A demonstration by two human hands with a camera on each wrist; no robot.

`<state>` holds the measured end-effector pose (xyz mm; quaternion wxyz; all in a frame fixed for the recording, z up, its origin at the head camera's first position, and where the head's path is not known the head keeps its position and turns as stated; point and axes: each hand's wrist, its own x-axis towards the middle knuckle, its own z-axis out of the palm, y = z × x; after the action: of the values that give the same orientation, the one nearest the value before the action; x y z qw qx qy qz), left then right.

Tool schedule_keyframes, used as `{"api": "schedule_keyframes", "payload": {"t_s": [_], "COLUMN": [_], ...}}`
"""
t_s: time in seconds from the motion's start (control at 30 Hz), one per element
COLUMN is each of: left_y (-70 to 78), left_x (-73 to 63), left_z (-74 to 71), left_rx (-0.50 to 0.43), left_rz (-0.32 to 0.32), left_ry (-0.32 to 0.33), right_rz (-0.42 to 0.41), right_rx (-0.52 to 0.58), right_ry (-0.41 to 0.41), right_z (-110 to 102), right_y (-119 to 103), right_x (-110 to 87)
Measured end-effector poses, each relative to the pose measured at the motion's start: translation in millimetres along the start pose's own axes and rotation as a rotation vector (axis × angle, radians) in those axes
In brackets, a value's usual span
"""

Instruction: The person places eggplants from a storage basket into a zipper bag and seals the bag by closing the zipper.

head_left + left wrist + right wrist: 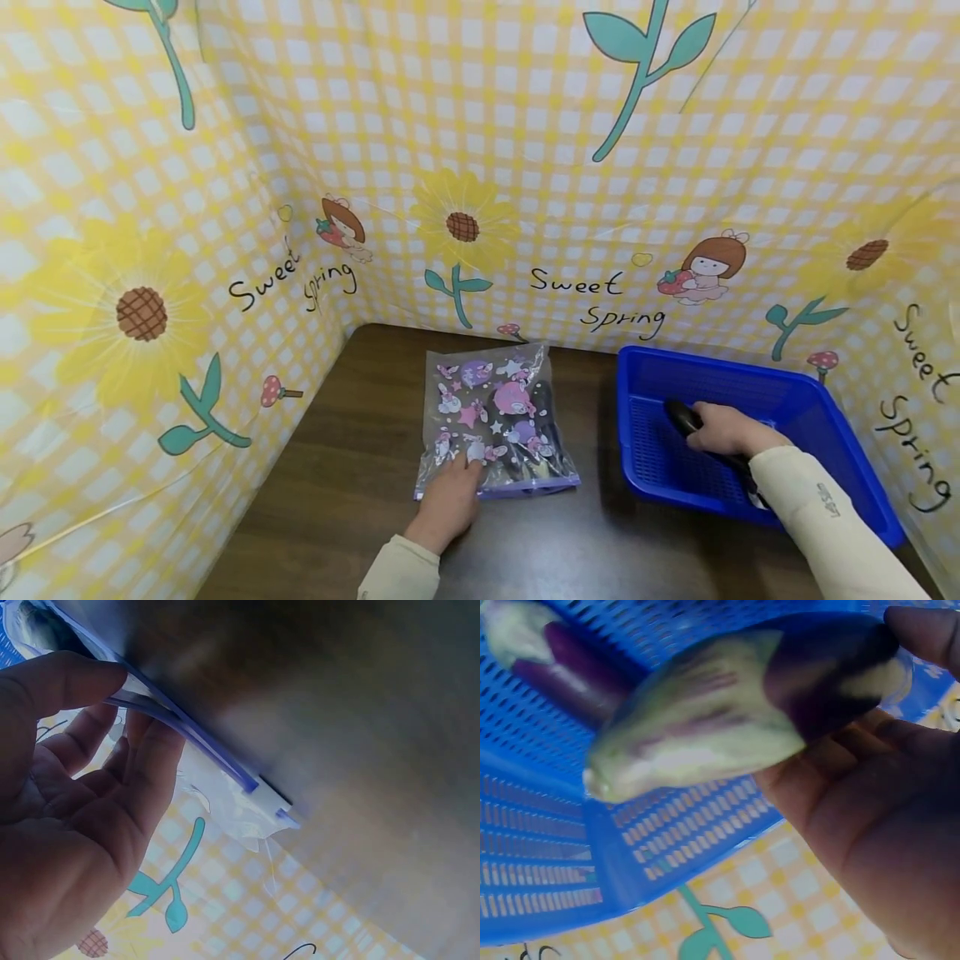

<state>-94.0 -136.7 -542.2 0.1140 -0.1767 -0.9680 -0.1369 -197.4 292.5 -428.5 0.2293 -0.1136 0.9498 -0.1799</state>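
My right hand (723, 429) grips a dark purple eggplant (780, 697) with a pale green cap, over the inside of a blue basket (626, 433). A second eggplant (570, 675) lies in the basket beside it in the right wrist view. With thumb and fingers, my left hand (450, 492) pinches the purple zip edge of a clear zip bag (468, 417) printed with pink and purple cartoon figures. The bag lies flat on the table, zip edge toward me. Something dark (551, 433) shows through its right side, partly hidden by the print.
The brown wooden table (322, 492) carries the bag at its middle and the basket at its right. A yellow checked cloth (465, 125) with sunflowers and lettering walls in the back and sides, close behind the bag and basket.
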Motion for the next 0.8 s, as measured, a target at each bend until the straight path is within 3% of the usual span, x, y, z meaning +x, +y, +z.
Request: {"api": "schedule_keyframes", "payload": {"t_s": [0.43,0.8], "left_y": [-3.1,-10.8], "left_x": [-0.8,-4.5], "left_z": [-3.7,-2.7], "left_rx": [0.054,0.023], "left_rz": [0.068,0.146], "left_ry": [-0.016,0.054], "right_rz": [-0.040,-0.098], "right_rx": [0.043,0.079], "right_ry": [0.127,0.183], "right_z": [4,12], "right_y": [-39,-85], "right_x": [-26.2,-54.2]}}
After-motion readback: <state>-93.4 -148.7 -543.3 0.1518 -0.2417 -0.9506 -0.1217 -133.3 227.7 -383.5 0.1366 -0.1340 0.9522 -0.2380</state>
